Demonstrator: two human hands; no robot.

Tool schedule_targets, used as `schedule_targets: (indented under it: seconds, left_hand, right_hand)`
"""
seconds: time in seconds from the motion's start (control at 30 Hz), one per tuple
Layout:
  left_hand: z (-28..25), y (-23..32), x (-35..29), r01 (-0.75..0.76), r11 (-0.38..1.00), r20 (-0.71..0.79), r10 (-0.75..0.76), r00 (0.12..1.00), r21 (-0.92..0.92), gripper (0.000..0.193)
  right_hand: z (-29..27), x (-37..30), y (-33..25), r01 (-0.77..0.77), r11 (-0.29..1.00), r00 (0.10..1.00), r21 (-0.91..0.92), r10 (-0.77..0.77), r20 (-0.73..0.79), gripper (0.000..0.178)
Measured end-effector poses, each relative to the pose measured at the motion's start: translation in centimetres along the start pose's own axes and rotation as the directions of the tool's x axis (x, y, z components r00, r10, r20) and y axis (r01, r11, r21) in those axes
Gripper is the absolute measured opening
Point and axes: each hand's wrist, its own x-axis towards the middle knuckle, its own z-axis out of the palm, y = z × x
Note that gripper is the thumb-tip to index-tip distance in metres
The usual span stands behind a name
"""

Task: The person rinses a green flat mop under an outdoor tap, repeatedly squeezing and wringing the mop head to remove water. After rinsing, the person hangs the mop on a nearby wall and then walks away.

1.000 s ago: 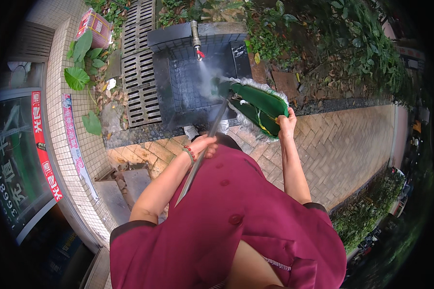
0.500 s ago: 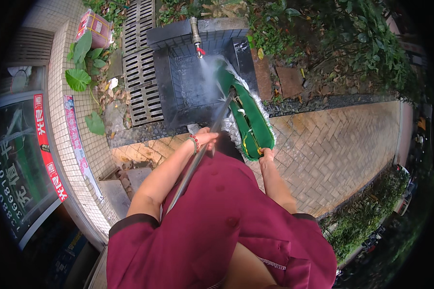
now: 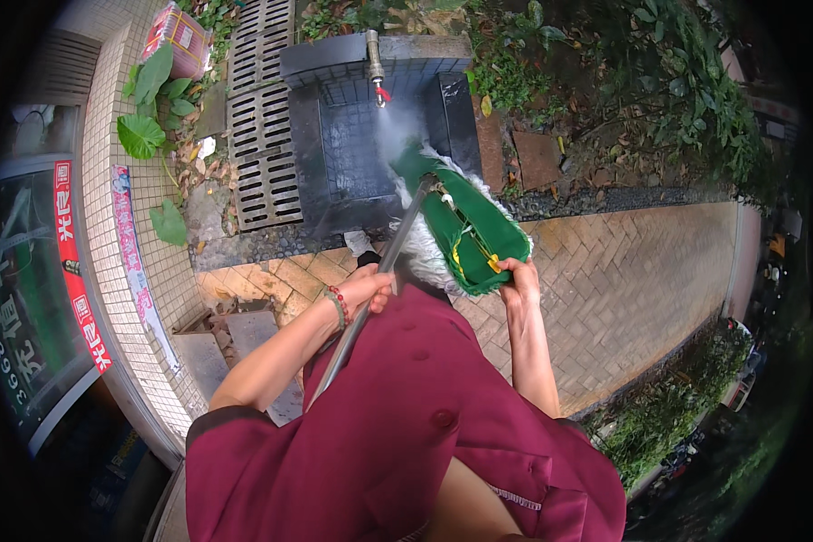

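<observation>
A dark tiled wash basin (image 3: 334, 163) lies below a running tap (image 3: 375, 63). Over its near edge hangs a flat green mop head (image 3: 465, 226) with a white fringe, tilted. The right hand (image 3: 519, 275) grips its near end; the left hand (image 3: 366, 289) clasps the metal handle (image 3: 379, 271).

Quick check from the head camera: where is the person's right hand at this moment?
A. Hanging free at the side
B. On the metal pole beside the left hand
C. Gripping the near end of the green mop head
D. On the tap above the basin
C: the right hand grips the near end of the green mop head under the tap's spray, while the left hand holds the metal pole.
</observation>
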Motion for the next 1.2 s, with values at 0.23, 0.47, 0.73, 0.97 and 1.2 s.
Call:
schedule_targets:
  seconds: [0.23, 0.47, 0.73, 0.97, 1.2]
  left_hand:
    - [-0.8, 0.0, 1.8, -0.016, 0.981, 0.060, 0.028, 0.998, -0.192, 0.017]
    - [-1.9, -0.5, 3.2, -0.066, 0.946, 0.048, 0.085, 0.995, -0.318, 0.018]
    - [-2.4, -1.1, 3.6, -0.057, 0.867, 0.096, 0.120, 0.988, -0.495, 0.020]
    - [-2.4, 0.1, 5.8, -0.134, 0.882, 0.054, 0.177, 0.983, -0.452, 0.023]
    - [-1.4, 1.2, 7.6, -0.140, 0.900, 0.015, 0.161, 0.987, -0.412, 0.020]
  right_hand:
    - [6.5, 3.1, -2.4, 0.401, 0.875, 0.916, -0.271, -0.379, 0.130, 0.023]
    - [11.5, 6.8, -6.5, 0.721, 0.310, 0.646, -0.620, -0.624, 0.439, 0.033]
    - [19.8, 8.6, -14.2, 0.875, -0.333, 0.406, -0.353, 0.105, 0.908, 0.038]
    - [27.0, 12.2, -15.8, 0.734, -0.578, 0.444, -0.356, 0.011, 0.896, 0.046]
    - [23.1, 17.9, -19.2, 0.676, -0.378, 0.580, -0.633, -0.258, 0.773, 0.053]
